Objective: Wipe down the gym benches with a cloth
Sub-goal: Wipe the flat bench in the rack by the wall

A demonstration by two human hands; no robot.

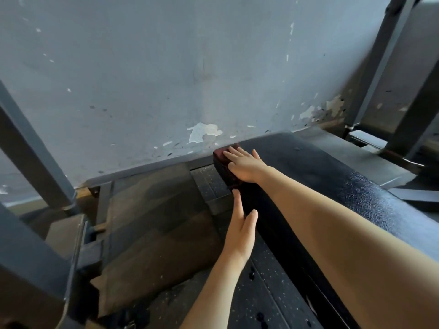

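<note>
A black padded gym bench (320, 176) runs from the lower right toward the wall. At its far left corner lies a dark red cloth (222, 154), draped over the edge. My right hand (247, 166) presses flat on the cloth with straight fingers. My left hand (241, 224) reaches along the bench's left side, fingers straight, fingertips touching the side of the pad just below the cloth's hanging part.
A grey wall (166, 79) with peeling paint stands right behind the bench end. Dark metal frame posts (35, 157) rise at the left, and another rack (389, 74) at the right. Speckled rubber flooring (261, 293) and a brown mat (152, 222) lie below.
</note>
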